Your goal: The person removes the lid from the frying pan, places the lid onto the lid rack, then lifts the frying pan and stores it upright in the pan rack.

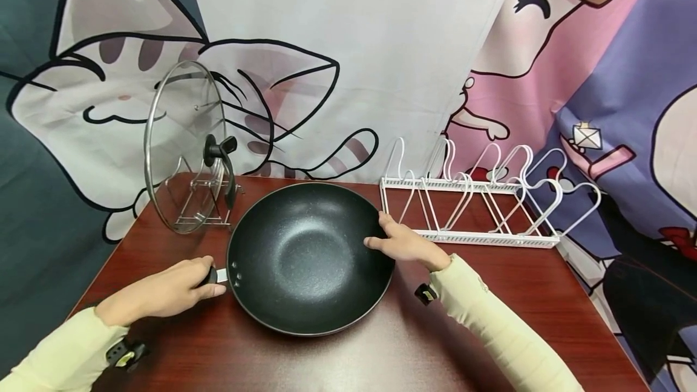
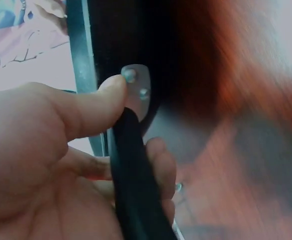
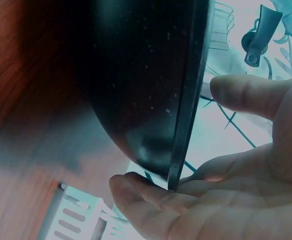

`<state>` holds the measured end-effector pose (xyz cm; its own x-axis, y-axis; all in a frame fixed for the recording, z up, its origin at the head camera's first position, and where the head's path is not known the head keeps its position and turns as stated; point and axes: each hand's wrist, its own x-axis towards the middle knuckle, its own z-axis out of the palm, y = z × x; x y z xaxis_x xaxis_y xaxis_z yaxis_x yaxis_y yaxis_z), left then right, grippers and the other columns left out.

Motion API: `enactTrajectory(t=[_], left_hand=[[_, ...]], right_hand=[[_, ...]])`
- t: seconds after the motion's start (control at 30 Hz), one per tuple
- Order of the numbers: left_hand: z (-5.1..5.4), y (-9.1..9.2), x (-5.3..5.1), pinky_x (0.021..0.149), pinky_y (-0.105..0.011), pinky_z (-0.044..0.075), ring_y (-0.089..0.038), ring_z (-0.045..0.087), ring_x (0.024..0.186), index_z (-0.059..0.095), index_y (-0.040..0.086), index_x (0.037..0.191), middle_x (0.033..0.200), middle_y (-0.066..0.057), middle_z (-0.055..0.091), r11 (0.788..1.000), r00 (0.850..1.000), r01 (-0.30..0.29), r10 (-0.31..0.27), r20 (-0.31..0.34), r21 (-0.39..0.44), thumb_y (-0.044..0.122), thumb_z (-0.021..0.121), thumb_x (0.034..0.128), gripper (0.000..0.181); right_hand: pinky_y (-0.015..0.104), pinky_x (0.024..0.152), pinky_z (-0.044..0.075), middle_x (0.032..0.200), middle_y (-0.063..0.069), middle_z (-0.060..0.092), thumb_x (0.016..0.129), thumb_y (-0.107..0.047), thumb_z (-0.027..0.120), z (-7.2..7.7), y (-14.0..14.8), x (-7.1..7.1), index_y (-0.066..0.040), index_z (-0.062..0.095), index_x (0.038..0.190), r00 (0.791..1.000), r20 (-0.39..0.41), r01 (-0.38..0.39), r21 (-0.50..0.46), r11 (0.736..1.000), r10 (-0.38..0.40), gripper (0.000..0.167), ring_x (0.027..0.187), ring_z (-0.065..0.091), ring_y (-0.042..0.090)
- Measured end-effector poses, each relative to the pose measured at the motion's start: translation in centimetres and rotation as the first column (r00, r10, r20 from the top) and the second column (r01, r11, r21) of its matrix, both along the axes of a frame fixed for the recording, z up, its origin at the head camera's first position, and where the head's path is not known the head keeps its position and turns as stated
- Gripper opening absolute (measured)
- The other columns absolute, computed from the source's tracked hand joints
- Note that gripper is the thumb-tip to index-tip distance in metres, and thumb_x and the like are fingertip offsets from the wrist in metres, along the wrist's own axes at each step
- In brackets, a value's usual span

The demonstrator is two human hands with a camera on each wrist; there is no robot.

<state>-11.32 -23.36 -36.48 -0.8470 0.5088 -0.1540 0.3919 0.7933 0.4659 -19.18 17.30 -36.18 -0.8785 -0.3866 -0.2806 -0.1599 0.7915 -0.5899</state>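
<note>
A black wok [image 1: 310,259] faces upward at the middle of the wooden table and appears to hang a little above it. My left hand [image 1: 169,289] grips its black handle [image 2: 135,175], thumb on top near the riveted metal bracket [image 2: 138,90] and fingers curled beneath. On the opposite side, my right hand [image 1: 408,244] holds the rim; its thumb [image 3: 241,95] is on the inner side and its fingers [image 3: 151,205] lie against the outside and underneath. Part of the handle is hidden by the left hand in the head view.
A glass lid [image 1: 185,144] with a black knob stands upright in a small wire rack [image 1: 204,219] at the back left. At the back right is a long white rack [image 1: 484,237] with several upright loops. A printed curtain [image 1: 354,17] hangs behind the table [image 1: 506,295].
</note>
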Motion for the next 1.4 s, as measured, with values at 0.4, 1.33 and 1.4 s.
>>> enactTrajectory(t=[0.4,1.33,1.4], left_hand=[[1.0,-0.2,0.0,0.052,-0.023,0.030,-0.003,0.036,0.058,0.047,0.007,0.091,0.070,0.005,0.042,0.980,0.937,0.097,-0.149,0.316,0.176,0.025,0.051,0.0931,0.019],[-0.2,0.9,1.3,0.063,-0.030,0.051,-0.017,0.057,0.065,0.037,-0.011,0.109,0.079,-0.012,0.057,0.828,0.477,-0.244,-0.351,0.806,0.505,0.017,0.045,0.0968,0.032],[-0.4,1.3,1.7,0.062,-0.029,0.050,-0.016,0.056,0.065,0.036,-0.011,0.110,0.079,-0.011,0.056,0.819,0.460,-0.274,-0.349,0.817,0.504,0.018,0.045,0.0968,0.033]], right_hand=[[0.041,0.112,0.010,0.152,0.018,0.003,0.090,-0.036,0.053,0.0,-0.2,-1.7,0.004,0.002,0.144,0.998,0.039,-0.044,-0.005,0.999,0.045,0.084,0.140,0.003,0.025],[0.039,0.111,0.010,0.152,0.014,0.000,0.092,-0.034,0.051,0.9,-1.8,-5.1,0.000,0.000,0.145,0.981,0.160,-0.115,0.011,0.993,0.112,0.081,0.139,0.000,0.021],[0.039,0.111,0.011,0.152,0.015,0.001,0.092,-0.033,0.051,1.1,-1.9,-5.4,0.000,0.001,0.145,0.980,0.165,-0.115,0.010,0.993,0.112,0.080,0.139,0.002,0.022]])
